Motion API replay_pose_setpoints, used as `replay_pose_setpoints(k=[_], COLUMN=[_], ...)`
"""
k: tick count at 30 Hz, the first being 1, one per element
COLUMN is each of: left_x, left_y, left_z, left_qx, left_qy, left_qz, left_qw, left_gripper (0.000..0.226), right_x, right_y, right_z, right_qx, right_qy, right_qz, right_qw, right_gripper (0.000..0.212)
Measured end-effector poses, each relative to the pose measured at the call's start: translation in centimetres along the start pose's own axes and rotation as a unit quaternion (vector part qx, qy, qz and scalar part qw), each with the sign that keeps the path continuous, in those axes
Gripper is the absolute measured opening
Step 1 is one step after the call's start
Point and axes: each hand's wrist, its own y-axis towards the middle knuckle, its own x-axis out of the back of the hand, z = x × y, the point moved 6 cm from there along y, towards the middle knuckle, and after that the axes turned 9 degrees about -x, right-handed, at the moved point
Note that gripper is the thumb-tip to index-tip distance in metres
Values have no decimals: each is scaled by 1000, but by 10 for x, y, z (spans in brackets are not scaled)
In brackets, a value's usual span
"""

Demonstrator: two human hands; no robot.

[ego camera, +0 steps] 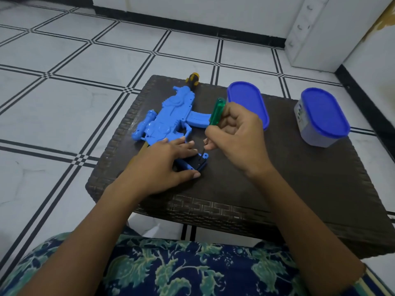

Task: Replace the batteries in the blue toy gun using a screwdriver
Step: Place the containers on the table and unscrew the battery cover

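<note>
Green-handled screwdriver (pixel 217 111) pinched in right hand (pixel 237 133), left hand (pixel 162 165) spread flat pinning the blue toy gun (pixel 171 116); tip could slip off the screw if pressure eases
</note>
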Motion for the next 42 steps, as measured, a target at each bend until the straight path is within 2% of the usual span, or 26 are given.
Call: replay_pose_setpoints(k=[4, 8, 12, 17, 20, 22, 25, 27, 30, 32, 35, 39, 42], left_x=[0, 0, -2, -5, -6, -5, -4, -5, -5, -5, -4, -4, -4], left_y=[1, 3, 3, 5, 5, 5, 6, 6, 6, 6, 5, 3, 3], left_z=[-4, -7, -7, -6, -3, -3, -6, -6, -7, -8, -10, -9, -10], left_qx=[5, 20, 33, 40, 53, 58, 57, 56, 56, 53, 46, 42, 41], left_qy=[19, 22, 34, 49, 50, 49, 53, 57, 57, 59, 62, 67, 72], left_qz=[-3, -14, -10, -6, 1, -2, -1, 4, 14, 21, 18, 19, 22], left_qw=[1000, 999, 999, 998, 997, 997, 997, 997, 997, 997, 997, 997, 996], left_gripper=[61, 50, 50, 50, 51, 51, 50, 51, 53, 53, 53, 56, 56], right_x=[1, 3, -1, -4, -5, 0, 12, 15, 13, 12, 14, 14, 12], right_y=[-1, -4, -6, -11, -11, -12, -12, -10, -9, -9, -12, -12, -12], right_z=[-1, -2, 1, 17, 18, 22, 27, 27, 28, 27, 31, 35, 36], right_qx=[1, -2, 7, 69, 94, 118, 138, 135, 121, 109, 134, 169, 162], right_qy=[-9, -8, -3, -43, -41, -29, -12, 3, 20, 37, 22, 8, 27], right_qz=[4, 4, 25, 59, 69, 24, -62, -71, -24, 3, -18, -43, -15], right_qw=[1000, 1000, 1000, 995, 992, 992, 988, 988, 992, 993, 991, 985, 986], right_gripper=[31, 25, 23, 61, 47, 29, 20, 22, 31, 26, 17, 24, 28])
